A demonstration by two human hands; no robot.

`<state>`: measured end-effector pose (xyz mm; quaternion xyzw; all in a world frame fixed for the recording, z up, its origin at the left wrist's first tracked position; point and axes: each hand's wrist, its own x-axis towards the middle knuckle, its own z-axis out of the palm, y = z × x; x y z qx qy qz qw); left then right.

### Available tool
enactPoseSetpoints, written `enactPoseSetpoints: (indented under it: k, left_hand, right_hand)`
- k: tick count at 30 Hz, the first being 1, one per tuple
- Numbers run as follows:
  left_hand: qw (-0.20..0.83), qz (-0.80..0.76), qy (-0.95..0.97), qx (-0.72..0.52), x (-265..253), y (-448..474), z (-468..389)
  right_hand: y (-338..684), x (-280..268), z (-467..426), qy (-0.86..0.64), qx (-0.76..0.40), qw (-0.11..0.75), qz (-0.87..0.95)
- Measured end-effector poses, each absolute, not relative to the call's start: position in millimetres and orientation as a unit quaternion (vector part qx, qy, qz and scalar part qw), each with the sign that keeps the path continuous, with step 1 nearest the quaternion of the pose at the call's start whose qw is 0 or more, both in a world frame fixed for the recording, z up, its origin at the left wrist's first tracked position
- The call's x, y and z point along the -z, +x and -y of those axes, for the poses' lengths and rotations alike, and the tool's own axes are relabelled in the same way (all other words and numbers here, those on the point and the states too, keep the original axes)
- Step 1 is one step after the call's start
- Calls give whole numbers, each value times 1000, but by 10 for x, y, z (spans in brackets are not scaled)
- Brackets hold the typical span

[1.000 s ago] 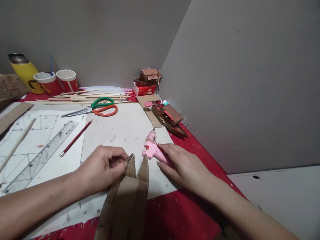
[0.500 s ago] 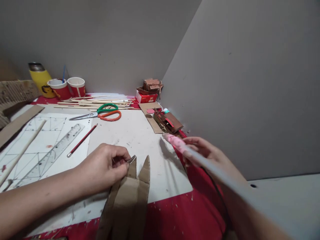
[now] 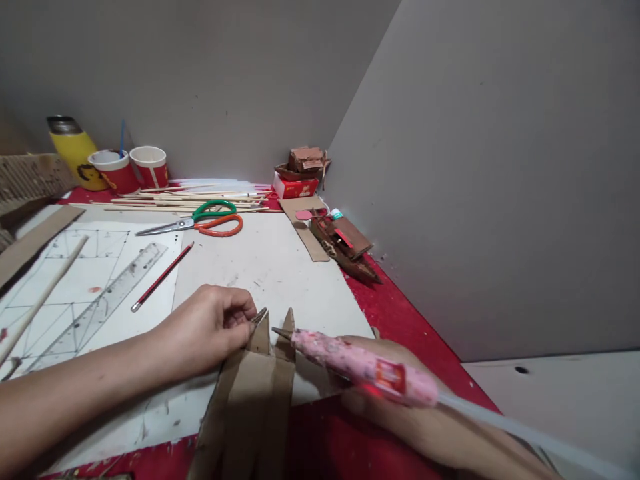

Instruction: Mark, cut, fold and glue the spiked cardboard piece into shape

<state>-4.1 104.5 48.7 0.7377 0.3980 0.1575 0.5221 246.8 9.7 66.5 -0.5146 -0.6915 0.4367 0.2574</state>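
My left hand [image 3: 215, 330] pinches the pointed left flap of a long folded cardboard piece [image 3: 253, 400], which stretches toward me at the bottom of the view. In my right hand [image 3: 380, 400] is a pink glue gun [image 3: 360, 363] with a clear glue stick [image 3: 520, 430] trailing from its back end. The nozzle points left, by the cardboard's two upright pointed flaps; whether it touches them I cannot tell. Part of my right hand is hidden behind the glue gun.
Scissors [image 3: 210, 221], a red pencil [image 3: 163, 277] and a clear ruler [image 3: 107, 300] lie on the white board. Behind are wooden sticks [image 3: 200, 202], two paper cups [image 3: 150, 167] and a yellow bottle [image 3: 75, 157]. A small cardboard boat [image 3: 345, 247] sits near the grey wall.
My right hand has brought the glue gun left and down from above the boat side to the cardboard flaps. My left hand keeps its pinch almost in place.
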Motion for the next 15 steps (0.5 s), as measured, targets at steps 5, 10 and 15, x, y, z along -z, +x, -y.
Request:
enactPoseSetpoints:
  k: [5, 10, 15]
  left_hand:
    - [530, -391, 734, -164, -457, -48, -1051]
    - [516, -393, 743, -164, -442, -54, -1052]
    - [519, -403, 738, -156, -444, -44, -1044]
  right_hand:
    - [2391, -528, -125, -575, -422, 217, 666]
    - [2359, -521, -147, -566, -405, 221, 684]
    - [2344, -522, -145, -575, -375, 225, 692]
